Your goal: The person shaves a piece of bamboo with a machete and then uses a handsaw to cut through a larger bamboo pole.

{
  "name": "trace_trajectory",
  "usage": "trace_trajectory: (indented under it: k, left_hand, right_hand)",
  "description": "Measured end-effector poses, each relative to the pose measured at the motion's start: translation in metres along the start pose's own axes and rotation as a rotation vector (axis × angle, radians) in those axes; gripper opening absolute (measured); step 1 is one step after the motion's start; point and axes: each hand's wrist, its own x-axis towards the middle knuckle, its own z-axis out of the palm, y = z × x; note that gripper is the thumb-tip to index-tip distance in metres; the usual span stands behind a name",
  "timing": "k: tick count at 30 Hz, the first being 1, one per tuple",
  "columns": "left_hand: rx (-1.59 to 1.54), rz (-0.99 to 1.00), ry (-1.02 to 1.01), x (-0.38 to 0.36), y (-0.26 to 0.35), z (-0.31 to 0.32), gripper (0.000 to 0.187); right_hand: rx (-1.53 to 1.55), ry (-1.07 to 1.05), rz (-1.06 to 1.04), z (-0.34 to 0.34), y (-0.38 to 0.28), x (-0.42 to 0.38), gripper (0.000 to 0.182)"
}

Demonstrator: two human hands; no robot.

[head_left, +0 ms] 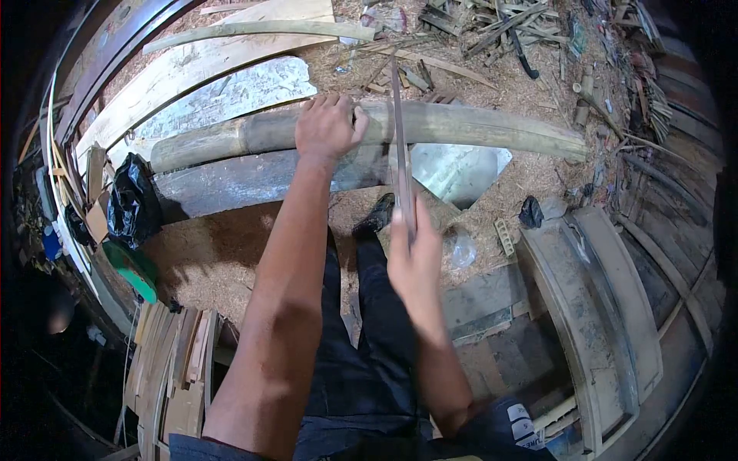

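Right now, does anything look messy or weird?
Yes, a bit. Shavings lie scattered around the pole, and a crumpled clear plastic piece sits among them, beside the right hand. It looks like dropped litter.

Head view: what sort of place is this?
Probably a rough wood or bamboo workshop: loose shavings lie all around, wood scraps are heaped at the far side, and a bamboo-like pole lies under the left hand while the right hand grips a long, thin tool.
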Motion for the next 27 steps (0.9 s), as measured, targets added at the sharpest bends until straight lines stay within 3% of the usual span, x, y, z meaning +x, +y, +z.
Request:
trace_trajectory:
  k: [3, 6, 8, 13, 17, 22, 23, 26, 27]
  left_hand:
    - [0.007, 0.014, 0.006, 0.001, 0.001, -0.001, 0.032]
    - [-0.042, -0.024, -0.036, 0.002, 0.002, -0.002, 0.035]
    - [-0.041, -0.034, -0.016, 0.001, 0.003, -0.001, 0.034]
    - [-0.028, -0.045, -0.044, 0.003, 0.005, -0.006, 0.035]
    - [-0.026, -0.048, -0.041, 0.001, 0.004, -0.004, 0.036]
    - [-0.017, -0.048, -0.053, 0.002, 0.002, -0.002, 0.038]
    - [-0.023, -0.041, -0.059, 0.002, 0.001, -0.001, 0.038]
    - [-0.016, -0.030, -0.056, 0.002, 0.000, 0.001, 0.039]
    - [-0.020, -0.030, -0.059, 0.001, 0.001, 0.002, 0.039]
  right_hand:
    - [0.036, -0.009, -0.003, -0.010, 0.016, -0.065, 0.053]
    - [0.083, 0.029, -0.100, -0.009, 0.023, -0.079, 0.054]
    - [0.007, 0.048, -0.023, -0.008, 0.026, -0.066, 0.053]
    - [0.037, 0.033, -0.059, 0.011, -0.008, 0.062, 0.047]
    - [0.020, 0.041, -0.085, 0.014, -0.016, 0.078, 0.048]
    - [-0.061, 0.075, -0.115, 0.008, 0.023, -0.035, 0.059]
    - [-0.003, 0.004, 0.021, -0.003, 0.007, -0.055, 0.059]
    - [0.110, 0.029, 0.027, -0.009, 0.013, -0.069, 0.051]
    - [0.114, -0.015, 0.144, -0.012, 0.006, -0.061, 0.049]
